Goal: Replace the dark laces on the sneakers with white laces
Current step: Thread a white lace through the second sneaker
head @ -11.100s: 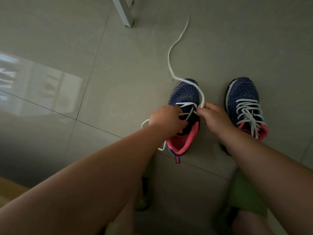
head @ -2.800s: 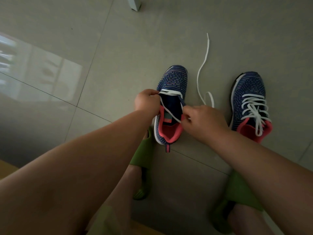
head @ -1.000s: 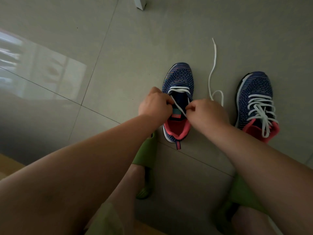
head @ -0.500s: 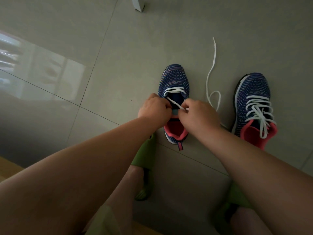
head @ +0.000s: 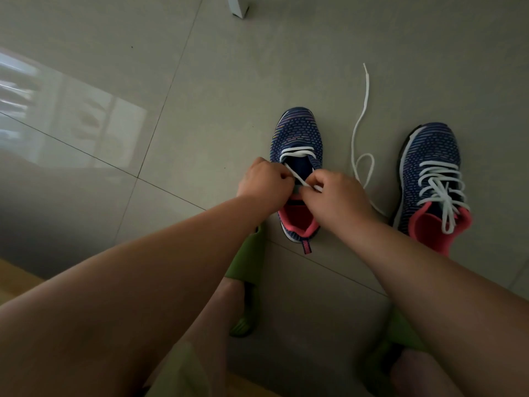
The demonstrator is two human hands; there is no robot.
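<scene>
Both hands have edged closer since a moment ago: left hand [head: 264,186] and right hand [head: 337,200] each pinch the white lace [head: 361,133] over the floor-bound sneaker [head: 297,133], toe pointing away.

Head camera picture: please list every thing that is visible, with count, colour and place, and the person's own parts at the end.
Left sneaker: one, dark blue knit with pink lining, on the floor at centre, only its top eyelets laced.
Right sneaker: one, same colours, at the right, fully laced in white.
White lace: one, threaded in the left sneaker, its loose end trailing over the floor between the sneakers.
Floor: grey glossy tiles, with a window reflection at the left.
Furniture leg: one, white, top edge.
Slippers: two, green, on the person's feet at the bottom.
Left hand: curled at the sneaker's left eyelet edge.
Right hand: pinches the white lace over the sneaker's opening.
</scene>
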